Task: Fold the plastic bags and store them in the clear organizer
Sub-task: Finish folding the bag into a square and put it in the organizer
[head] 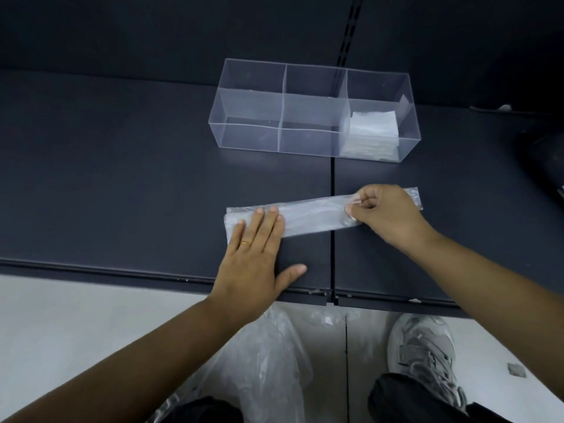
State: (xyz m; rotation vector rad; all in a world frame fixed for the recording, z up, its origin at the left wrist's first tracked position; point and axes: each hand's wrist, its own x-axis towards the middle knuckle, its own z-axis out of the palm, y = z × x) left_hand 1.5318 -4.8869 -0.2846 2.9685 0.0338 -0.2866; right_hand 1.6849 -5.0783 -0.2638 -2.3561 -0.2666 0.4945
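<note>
A clear plastic bag (314, 216), folded into a long narrow strip, lies on the dark shelf (122, 178). My left hand (259, 251) presses flat on the strip's left end with straight fingers. My right hand (384, 213) pinches the strip near its right end, fingers curled around the plastic; the tip of the strip sticks out past the hand. Behind them stands the clear organizer (308, 108) with three compartments. A stack of folded bags (370, 131) fills its right compartment; the left and middle ones hold nothing.
A pile of loose clear plastic bags (265, 361) lies on the pale floor below the shelf edge, between my legs. My grey shoe (424, 352) is at the lower right. A dark object (546, 154) sits at the shelf's right edge.
</note>
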